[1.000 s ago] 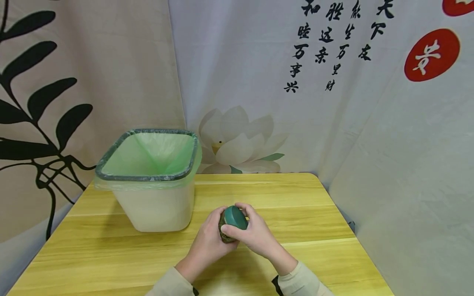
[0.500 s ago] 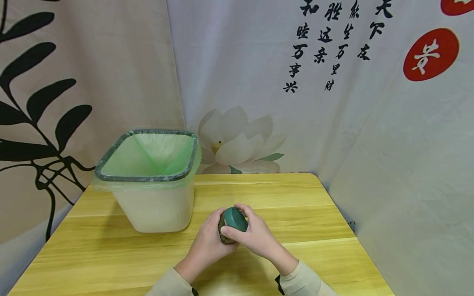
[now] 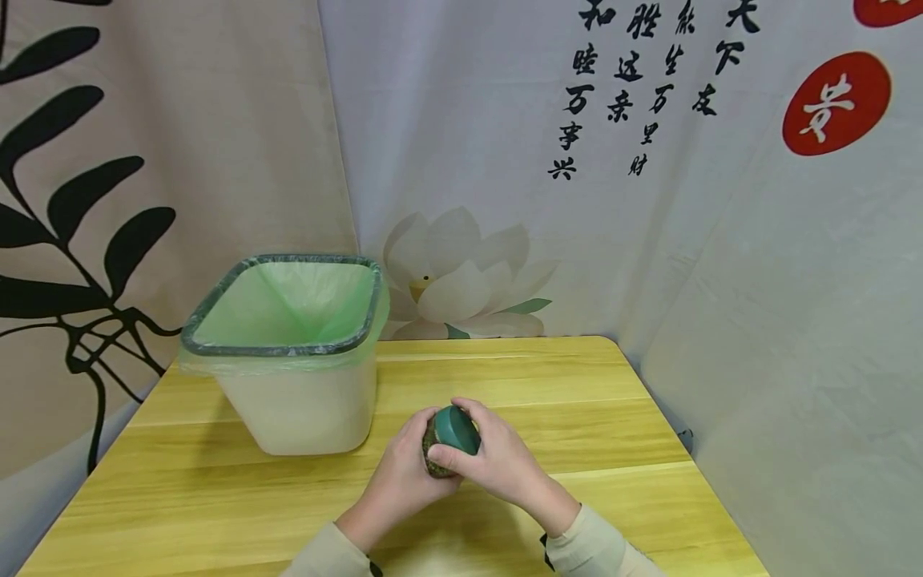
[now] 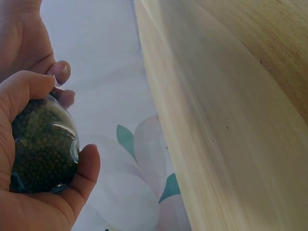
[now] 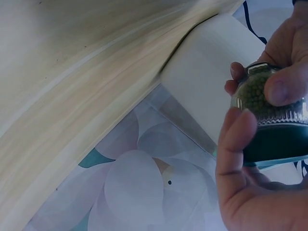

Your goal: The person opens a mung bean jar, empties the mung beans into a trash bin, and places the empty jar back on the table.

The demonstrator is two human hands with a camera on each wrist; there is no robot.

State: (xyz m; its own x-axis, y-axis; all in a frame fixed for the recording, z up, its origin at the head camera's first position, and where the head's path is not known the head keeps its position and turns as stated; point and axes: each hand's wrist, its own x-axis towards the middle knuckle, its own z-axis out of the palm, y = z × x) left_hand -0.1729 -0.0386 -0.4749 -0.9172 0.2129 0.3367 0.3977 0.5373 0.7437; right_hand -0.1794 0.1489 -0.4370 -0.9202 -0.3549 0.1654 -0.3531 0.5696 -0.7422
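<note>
Just above the table, a small clear jar (image 3: 435, 465) with a dark green lid (image 3: 458, 430) is held between both hands, tilted so that its lid points up and to the right. My left hand (image 3: 398, 474) grips the jar's body, its fingers curled round the glass. From the other side my right hand (image 3: 507, 463) grips the lid, thumb in front and fingers behind. Small round green beans show through the jar (image 4: 45, 149) in the left wrist view. In the right wrist view the lid (image 5: 274, 144) sits on the jar.
A whitish bin (image 3: 306, 413) lined with a green bag (image 3: 288, 300) stands at the back left of the wooden table (image 3: 577, 409). Behind hangs a printed cloth (image 3: 469, 120) with a flower and dark writing.
The head view has shifted slightly. Both hands and the jar sit a touch farther left and lower in it, with the same grip.
</note>
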